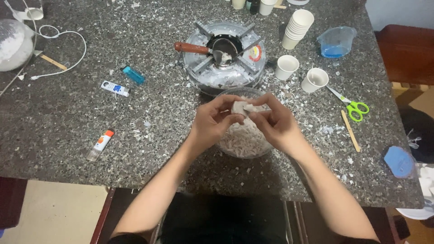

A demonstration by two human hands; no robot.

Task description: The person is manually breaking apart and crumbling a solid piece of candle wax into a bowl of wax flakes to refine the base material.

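Here, hands: left hand (212,121) and right hand (275,122) both pinched a white wax chunk (242,108).
Place: above the glass bowl (244,144), near the counter's (68,122) front edge.
Handling: probably light, brittle, crumbly; best gripped at its ends.

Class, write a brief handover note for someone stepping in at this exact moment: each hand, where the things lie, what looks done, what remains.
Left hand and right hand: both pinch one white chunk above the clear bowl.
Bowl: at the near side of the granite table, holding many small white pieces.
Behind it: a burner with a red-handled ladle resting on top.
Right of the burner: paper cups, green scissors.
Left: three lighters.
Done: much already broken up. Left: the chunk in hand is whole.
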